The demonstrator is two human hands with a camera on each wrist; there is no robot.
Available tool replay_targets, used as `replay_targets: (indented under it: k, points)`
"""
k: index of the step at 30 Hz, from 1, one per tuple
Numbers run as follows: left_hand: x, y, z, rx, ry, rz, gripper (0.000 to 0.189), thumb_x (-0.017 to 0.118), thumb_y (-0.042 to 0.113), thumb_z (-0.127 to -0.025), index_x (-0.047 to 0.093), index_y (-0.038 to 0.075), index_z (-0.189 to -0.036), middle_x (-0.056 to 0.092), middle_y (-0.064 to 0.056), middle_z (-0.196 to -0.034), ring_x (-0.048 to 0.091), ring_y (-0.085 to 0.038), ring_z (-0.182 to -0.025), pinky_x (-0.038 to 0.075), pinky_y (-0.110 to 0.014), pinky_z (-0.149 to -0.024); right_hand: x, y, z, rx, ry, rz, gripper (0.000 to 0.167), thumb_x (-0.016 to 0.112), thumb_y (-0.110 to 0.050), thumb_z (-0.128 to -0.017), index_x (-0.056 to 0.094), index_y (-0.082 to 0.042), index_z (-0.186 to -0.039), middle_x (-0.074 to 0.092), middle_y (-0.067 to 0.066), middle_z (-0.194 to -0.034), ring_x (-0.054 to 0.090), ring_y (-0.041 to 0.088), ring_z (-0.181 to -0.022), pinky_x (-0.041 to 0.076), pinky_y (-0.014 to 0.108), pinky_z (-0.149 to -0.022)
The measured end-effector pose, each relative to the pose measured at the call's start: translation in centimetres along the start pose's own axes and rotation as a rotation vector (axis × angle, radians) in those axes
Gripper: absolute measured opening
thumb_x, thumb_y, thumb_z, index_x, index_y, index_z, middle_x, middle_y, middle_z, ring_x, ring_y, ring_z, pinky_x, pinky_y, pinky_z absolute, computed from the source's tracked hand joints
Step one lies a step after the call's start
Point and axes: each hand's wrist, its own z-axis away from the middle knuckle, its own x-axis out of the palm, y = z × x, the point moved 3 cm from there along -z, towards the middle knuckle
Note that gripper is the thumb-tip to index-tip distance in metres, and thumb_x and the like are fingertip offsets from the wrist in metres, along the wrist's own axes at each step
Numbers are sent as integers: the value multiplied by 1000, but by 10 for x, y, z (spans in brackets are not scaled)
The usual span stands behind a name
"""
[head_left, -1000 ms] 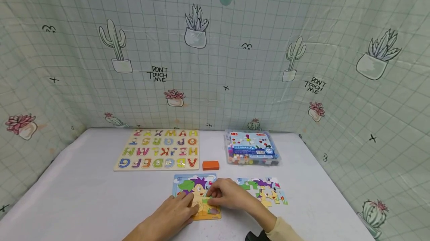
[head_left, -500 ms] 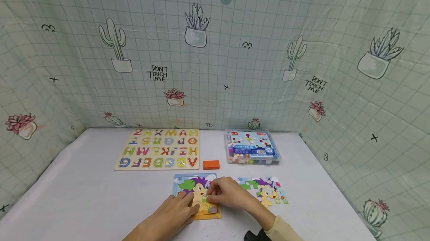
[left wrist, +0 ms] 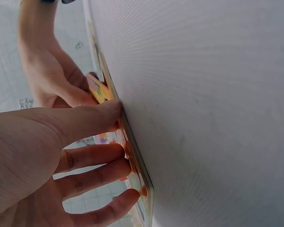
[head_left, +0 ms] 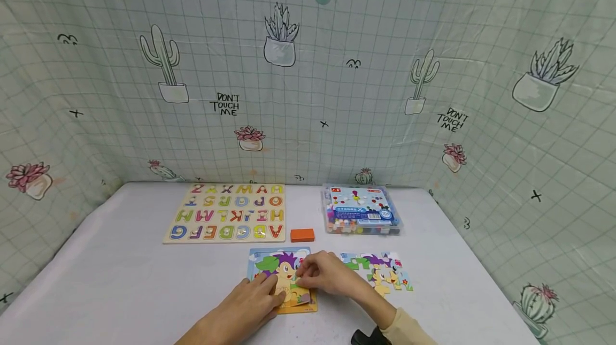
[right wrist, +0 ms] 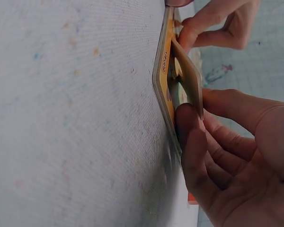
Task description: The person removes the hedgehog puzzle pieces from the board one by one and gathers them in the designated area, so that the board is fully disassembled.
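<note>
A hedgehog jigsaw puzzle in a flat tray [head_left: 297, 311] lies at the front middle of the table. My left hand [head_left: 250, 298] rests on its left part, fairly straight fingertips touching the surface and thumb at the near edge. At the lower right, my right hand [head_left: 328, 274] pinches a puzzle piece [right wrist: 189, 78] between thumb and fingers. One side of this piece is raised off the tray, and a gap shows beneath it in the right wrist view. The hands hide parts of the picture.
Right of the tray lie several puzzle pieces [head_left: 382, 275], some joined. Behind the tray are an orange block [head_left: 302, 235], a wooden alphabet board [head_left: 226, 216] and a clear box [head_left: 363, 211] of small coloured parts. A patterned curtain [head_left: 308, 93] closes off the back and sides.
The right hand has lifted the side of the puzzle piece, which lay flatter a second ago and is now tilted. The left hand has stayed in place.
</note>
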Motion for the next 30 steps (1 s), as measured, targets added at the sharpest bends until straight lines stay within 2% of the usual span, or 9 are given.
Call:
replay_targets:
  k: [8, 16, 23, 30]
  points:
    - [0, 0, 0, 10, 29, -28, 24, 66, 35, -92, 72, 28, -114, 59, 1, -105, 57, -21, -100, 55, -48, -78, 1, 5, 2, 19, -62, -106, 15, 70, -16, -91, 73, -5, -101, 69, 1, -82, 60, 8, -59, 52, 22, -51]
    - [-1, 1, 1, 12, 46, -30, 21, 66, 35, -92, 72, 27, -111, 59, 1, -103, 56, -20, -98, 54, -47, -76, 0, 8, 3, 3, -77, -164, 16, 69, -15, -92, 73, -3, -102, 71, 3, -82, 62, 8, -57, 54, 23, -53]
    - [0, 0, 1, 2, 19, -13, 23, 66, 37, -92, 72, 28, -113, 61, -1, -111, 58, -22, -105, 55, -51, -81, -1, 11, 1, 1, -81, -153, 15, 68, -15, -92, 74, -5, -102, 73, 1, -83, 60, 5, -56, 52, 20, -52]
    - [-1, 0, 1, 20, 46, -18, 19, 66, 35, -92, 72, 26, -108, 61, -1, -111, 58, -20, -101, 55, -48, -77, -2, 11, 1, 12, -78, -155, 15, 68, -14, -92, 74, -4, -103, 75, 6, -88, 59, 6, -58, 50, 19, -54]
